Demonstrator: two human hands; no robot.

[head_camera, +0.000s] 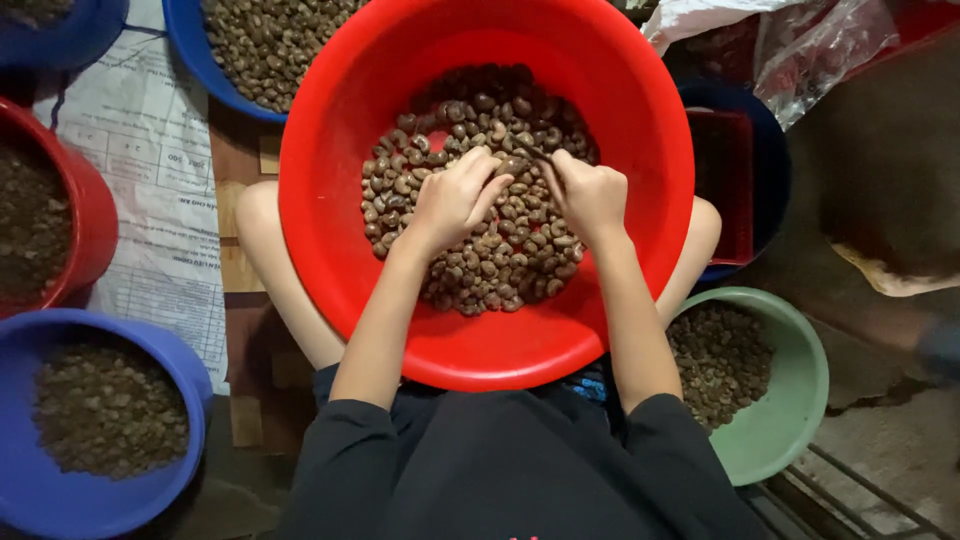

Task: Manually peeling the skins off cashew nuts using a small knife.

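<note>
1. A large red basin (330,200) rests on the person's lap, with bare knees showing at its 9 and 3 o'clock sides.
2. A heap of brown nuts (480,260) lies in the bottom of the red basin, spread from its centre toward 12 o'clock.
3. The left hand (455,200) is over the heap, fingers curled, pinching a single nut (512,166) at its fingertips.
4. The right hand (590,195) is closed in a fist around a thin dark tool (535,155), whose tip points toward 10 o'clock and meets the pinched nut.
5. The two hands sit just beside each other, nearly touching at the fingertips.
6. A green bowl (800,400) of paler pieces stands at 4 o'clock from the red basin.
7. A blue bowl (190,30) of brown nuts stands at 11 o'clock, touching the red basin's rim.
8. Another blue tub (30,500) with dark bits sits at 8 o'clock, and a red tub (95,220) at 9 o'clock.
9. Printed paper (160,160) lies between those tubs.
</note>
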